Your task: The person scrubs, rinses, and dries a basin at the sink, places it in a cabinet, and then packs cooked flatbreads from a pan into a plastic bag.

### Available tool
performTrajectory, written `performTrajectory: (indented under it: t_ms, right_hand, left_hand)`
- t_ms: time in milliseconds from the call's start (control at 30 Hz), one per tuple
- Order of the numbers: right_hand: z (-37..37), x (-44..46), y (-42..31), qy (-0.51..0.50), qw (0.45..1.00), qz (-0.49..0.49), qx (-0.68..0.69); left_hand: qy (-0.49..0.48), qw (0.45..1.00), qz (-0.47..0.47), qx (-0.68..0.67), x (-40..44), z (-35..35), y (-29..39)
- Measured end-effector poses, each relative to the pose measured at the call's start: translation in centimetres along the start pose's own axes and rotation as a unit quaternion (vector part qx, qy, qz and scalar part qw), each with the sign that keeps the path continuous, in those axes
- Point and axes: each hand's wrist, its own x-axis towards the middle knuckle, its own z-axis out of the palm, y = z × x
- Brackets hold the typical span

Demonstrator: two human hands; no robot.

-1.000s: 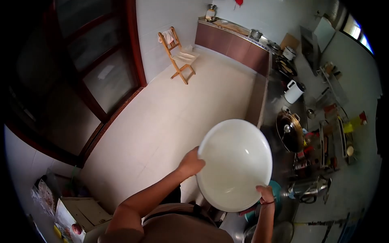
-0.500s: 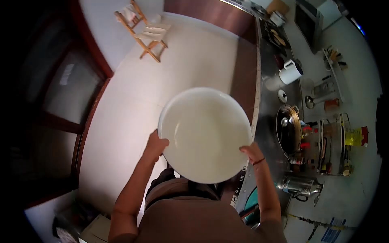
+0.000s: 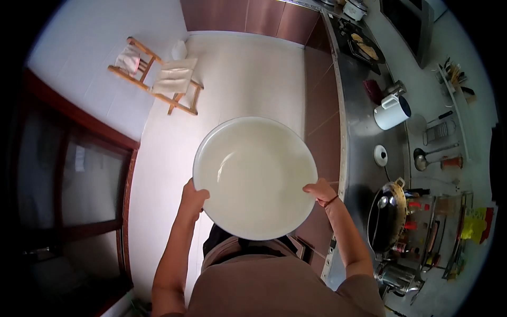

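One large round basin (image 3: 256, 177), white, wide-mouthed, held in front of the person's torso above the pale floor (image 3: 224, 90), its opening facing the camera and a bright glint on the inner wall at the left. One left hand (image 3: 194, 198), closed on the basin's left rim, thumb lapped over the edge, fingers largely hidden beneath. One right hand (image 3: 320, 191), pinching the opposite rim, thumb laid inside, a thin dark band (image 3: 331, 201) at the wrist. Both forearms reach forward, one to each side of a brown shirt (image 3: 280, 288). To the right, one metal counter (image 3: 362, 140) above brown cabinet fronts (image 3: 323, 127), bearing, from far to near: a black hob (image 3: 348, 34), a white jug (image 3: 392, 112) with a dark top, a small white lid (image 3: 381, 155) with a black knob, a dark round pan (image 3: 381, 232) (its rim worn to a golden brown), and a shiny metal flask (image 3: 398, 277) lying along the view's lower right. On the wall beside the counter, one grater (image 3: 439, 132) and one ladle (image 3: 421, 159). Upper left, one wooden chair (image 3: 148, 79), a pale cloth (image 3: 128, 59) draped on its backrest; below it, one dark red door frame (image 3: 100, 127) with glass panes
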Motion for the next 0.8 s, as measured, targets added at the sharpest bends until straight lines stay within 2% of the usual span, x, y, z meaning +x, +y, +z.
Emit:
performTrajectory:
  t_ms: [67,133,200,233,300,400,433,533,600,667,800]
  right_hand:
    - [-0.2,5.6,-1.5,-0.022,0.999,0.025,-0.026]
    - [-0.3,10.2,-4.7,-0.047,0.996,0.041,-0.058]
    - [0.5,14.3,-8.0,-0.133,0.989,0.066,-0.019]
    - [1.2,16.0,-9.6,-0.132,0.989,0.057,-0.019]
    - [2.4,19.3,-12.8,-0.137,0.981,0.102,0.091]
    - [2.5,25.6,-16.5,-0.121,0.982,0.13,0.068]
    - [3.1,26.5,-18.9,-0.076,0.986,0.141,0.041]
    - [2.1,29.7,-25.0,-0.037,0.987,0.155,0.002]
    - [-0.2,33.5,-25.0,-0.015,0.983,0.177,-0.036]
    - [-1.7,35.9,-26.6,-0.054,0.979,0.158,0.117]
    - [-4.9,42.7,-27.4,0.012,0.973,0.091,0.21]
  left_hand:
    - [-0.006,1.0,-0.005,-0.019,3.3,-0.5,1.9]
    - [0.055,0.998,-0.003,-0.037,6.6,-0.7,4.4]
    - [0.051,0.999,-0.017,0.001,10.0,-1.3,7.4]
    - [0.048,0.999,-0.015,0.008,11.9,-1.5,8.5]
    - [0.042,0.999,-0.009,0.017,17.1,-1.4,11.5]
    - [0.017,1.0,0.007,-0.001,25.6,-1.0,15.6]
    - [0.003,1.0,0.022,0.006,28.7,-0.6,16.8]
    - [-0.038,0.999,0.021,0.022,35.8,1.3,22.5]
    - [-0.065,0.997,0.009,0.043,40.2,3.5,26.7]
    - [-0.106,0.993,0.04,0.044,44.9,6.1,30.5]
    - [-0.16,0.981,0.076,0.079,56.7,11.7,34.9]
